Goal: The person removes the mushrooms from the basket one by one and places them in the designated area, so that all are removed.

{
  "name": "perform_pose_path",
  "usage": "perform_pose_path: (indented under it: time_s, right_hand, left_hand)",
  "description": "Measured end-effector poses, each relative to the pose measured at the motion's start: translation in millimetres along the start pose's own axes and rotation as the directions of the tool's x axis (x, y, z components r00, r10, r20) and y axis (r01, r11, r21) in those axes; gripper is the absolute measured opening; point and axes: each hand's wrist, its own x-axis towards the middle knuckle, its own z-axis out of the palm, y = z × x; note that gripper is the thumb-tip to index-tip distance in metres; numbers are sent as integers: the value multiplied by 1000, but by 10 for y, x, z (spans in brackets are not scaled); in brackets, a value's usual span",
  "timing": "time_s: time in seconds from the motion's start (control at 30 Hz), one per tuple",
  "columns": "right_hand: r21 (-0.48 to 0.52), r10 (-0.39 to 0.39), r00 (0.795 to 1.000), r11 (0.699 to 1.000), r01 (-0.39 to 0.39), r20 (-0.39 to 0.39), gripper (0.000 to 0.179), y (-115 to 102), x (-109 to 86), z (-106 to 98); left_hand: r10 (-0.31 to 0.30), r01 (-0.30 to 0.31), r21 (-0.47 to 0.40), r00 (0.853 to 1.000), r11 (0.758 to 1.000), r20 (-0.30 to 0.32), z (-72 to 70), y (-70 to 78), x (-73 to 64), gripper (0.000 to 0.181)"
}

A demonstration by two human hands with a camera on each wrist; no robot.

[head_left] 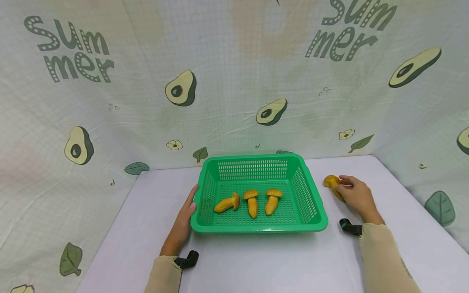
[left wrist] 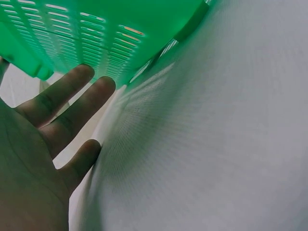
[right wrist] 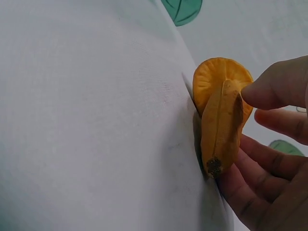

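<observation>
A green plastic basket [head_left: 256, 228] with slotted walls holds three yellow-brown mushrooms, one lying sideways [head_left: 225, 203], one in the middle [head_left: 252, 205] and one to its right [head_left: 272, 203]. My left hand [head_left: 184, 215] touches the basket's left side, thumb at the rim. In the left wrist view its fingers [left wrist: 72, 106] are straight and spread against the outer wall. Right of the basket, my right hand [head_left: 357, 196] pinches a fourth mushroom [right wrist: 221, 125] by its stem, close over the table. Its thumb [right wrist: 274, 86] is on the stem; the other fingers reach behind it.
A white cloth [head_left: 256, 264] covers the table. Behind and at the sides hangs a pale curtain [head_left: 220, 53] printed with avocados, leaves and lettering. Black wrist cameras sit on the left wrist [head_left: 187, 259] and the right wrist [head_left: 351, 228].
</observation>
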Motion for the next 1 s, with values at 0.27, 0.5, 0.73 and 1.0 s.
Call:
perform_pose_path:
  time_s: [0.27, 0.5, 0.73, 1.0]
  right_hand:
    - [-15, 30, 1000, 999, -30, 3, 56, 5, -24, -50]
    - [-19, 33, 999, 999, -33, 16, 57, 37, -11, -80]
    - [-29, 47, 999, 999, -46, 24, 58, 26, -8, -133]
    - [-31, 48, 999, 998, -47, 1, 57, 5, -7, -168]
  left_hand:
    - [13, -13, 4, 1000, 1000, 3, -2, -30, 11, 52]
    - [10, -10, 6, 1000, 1000, -1, -4, -31, 12, 52]
    - [7, -7, 3, 1000, 1000, -3, -4, -34, 8, 52]
    - [10, -10, 1, 1000, 1000, -4, -2, -33, 11, 52]
